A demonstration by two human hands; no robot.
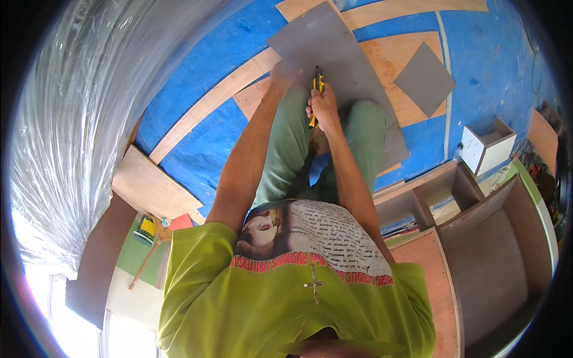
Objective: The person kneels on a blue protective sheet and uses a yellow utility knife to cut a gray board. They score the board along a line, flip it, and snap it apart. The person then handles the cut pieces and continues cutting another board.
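A long grey sheet [352,65] lies slanted across my knees, its far end over wood pieces on the floor. My right hand [324,106] is closed around a yellow-and-black utility knife [318,83], its dark tip pointing away from me over the sheet. At the sheet's left edge is my left hand [286,76], smeared by motion; its fingers cannot be made out against the grey surface. A smaller grey square piece [425,79] lies apart, to the right, on a wooden board [382,53].
A blue tarp [203,134] covers the floor, with wooden strips [215,107] on it. Clear plastic sheeting [89,119] hangs at left. Open cabinet boxes [489,256] stand at right, near a small white box [482,149]. A can [145,228] sits behind me at left.
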